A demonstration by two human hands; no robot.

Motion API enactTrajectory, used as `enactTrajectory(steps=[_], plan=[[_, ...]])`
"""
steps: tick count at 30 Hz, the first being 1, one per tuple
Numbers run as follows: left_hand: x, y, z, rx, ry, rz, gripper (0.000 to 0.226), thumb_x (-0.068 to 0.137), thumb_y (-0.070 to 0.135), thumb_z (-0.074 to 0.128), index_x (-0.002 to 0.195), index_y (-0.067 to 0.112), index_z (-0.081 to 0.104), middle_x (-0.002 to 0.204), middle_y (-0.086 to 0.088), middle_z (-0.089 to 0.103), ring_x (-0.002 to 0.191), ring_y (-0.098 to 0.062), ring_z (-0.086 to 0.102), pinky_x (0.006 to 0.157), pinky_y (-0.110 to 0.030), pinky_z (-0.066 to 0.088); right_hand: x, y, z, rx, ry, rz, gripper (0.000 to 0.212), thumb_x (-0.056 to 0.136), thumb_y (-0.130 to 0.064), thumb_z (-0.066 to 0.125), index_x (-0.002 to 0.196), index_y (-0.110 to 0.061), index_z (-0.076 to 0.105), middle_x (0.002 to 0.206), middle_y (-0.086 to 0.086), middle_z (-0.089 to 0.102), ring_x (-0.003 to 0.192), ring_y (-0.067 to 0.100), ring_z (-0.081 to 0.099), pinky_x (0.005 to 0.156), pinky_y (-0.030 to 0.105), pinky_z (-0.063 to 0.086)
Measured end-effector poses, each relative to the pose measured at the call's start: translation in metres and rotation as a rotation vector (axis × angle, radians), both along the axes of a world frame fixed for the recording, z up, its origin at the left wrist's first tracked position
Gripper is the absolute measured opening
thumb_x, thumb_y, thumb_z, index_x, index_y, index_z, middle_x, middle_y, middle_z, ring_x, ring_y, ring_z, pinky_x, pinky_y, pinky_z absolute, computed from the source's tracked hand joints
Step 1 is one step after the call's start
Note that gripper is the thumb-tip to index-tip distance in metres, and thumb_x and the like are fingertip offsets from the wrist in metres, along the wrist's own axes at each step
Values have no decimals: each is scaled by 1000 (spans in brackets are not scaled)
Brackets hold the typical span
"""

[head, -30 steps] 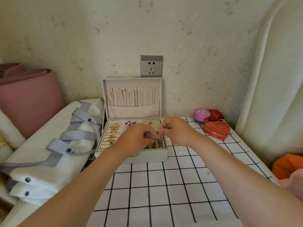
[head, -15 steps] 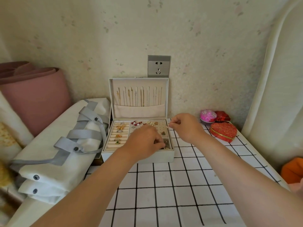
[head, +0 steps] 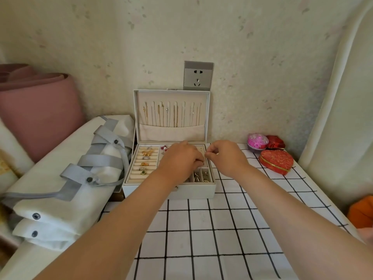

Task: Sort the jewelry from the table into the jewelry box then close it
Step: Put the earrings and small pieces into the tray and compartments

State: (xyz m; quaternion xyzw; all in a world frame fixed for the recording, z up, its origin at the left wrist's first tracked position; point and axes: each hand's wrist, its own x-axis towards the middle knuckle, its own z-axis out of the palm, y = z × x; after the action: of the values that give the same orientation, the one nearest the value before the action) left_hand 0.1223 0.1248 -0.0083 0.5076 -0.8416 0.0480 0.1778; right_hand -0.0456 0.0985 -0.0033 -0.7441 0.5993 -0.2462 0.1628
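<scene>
The white jewelry box (head: 169, 191) stands open at the back of the checked table (head: 212, 229). Several necklaces hang inside its upright lid (head: 171, 130), and rings (head: 144, 158) fill the left rows. My left hand (head: 179, 158) reaches into the box, fingers curled, tips down on the earring panel. What those fingers pinch is hidden. My right hand (head: 228, 156) hovers at the box's right rim, thumb and forefinger pinched on something tiny. Small front compartments (head: 201, 176) hold mixed pieces.
A red heart-shaped box (head: 275, 161), a pink round case (head: 258, 140) and a small red box (head: 275, 142) sit at the table's back right. A white bag with grey straps (head: 60, 178) lies left of the box. A wall socket (head: 198, 76) is above the lid.
My hands, joined over the box a second ago, have separated. The left one went down onto the earring panel and the right one drew off to the right rim.
</scene>
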Motion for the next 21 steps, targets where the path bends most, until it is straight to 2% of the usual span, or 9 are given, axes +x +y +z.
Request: enactTrajectory(steps=[5,8,12,17,21], plan=[[-1,0,-1,-24,139,74,10,88,35,67,93,34,76,89,15,70,92,-10,51,79,-30,44,0,-2,-1,1,-8,16,12,93,-27,67,82,-32,65,87,-10,67,87,14,64,82,39,55],[4,0,6,-3,317,143,8,89,35,67,92,34,75,88,17,69,88,-6,52,76,-29,45,0,-1,-1,7,14,63,9,91,-26,68,83,-30,69,86,-13,68,87,12,64,83,39,55],[15,-5,19,105,634,231,4,90,32,68,91,31,71,84,19,66,78,3,57,75,-24,48,2,2,2,-21,99,95,9,92,-26,67,84,-29,71,87,-14,66,83,10,62,78,34,53],[23,-4,18,207,860,284,2,88,25,72,88,27,72,85,11,69,78,0,61,69,-15,44,2,5,6,-90,202,135,8,93,-26,65,91,-25,73,89,-14,60,83,10,58,72,30,48],[19,1,22,300,954,261,2,86,23,75,86,25,74,86,9,72,76,-4,63,78,-23,51,2,5,6,-101,253,163,8,92,-28,66,90,-26,73,88,-16,57,84,10,58,72,29,47]])
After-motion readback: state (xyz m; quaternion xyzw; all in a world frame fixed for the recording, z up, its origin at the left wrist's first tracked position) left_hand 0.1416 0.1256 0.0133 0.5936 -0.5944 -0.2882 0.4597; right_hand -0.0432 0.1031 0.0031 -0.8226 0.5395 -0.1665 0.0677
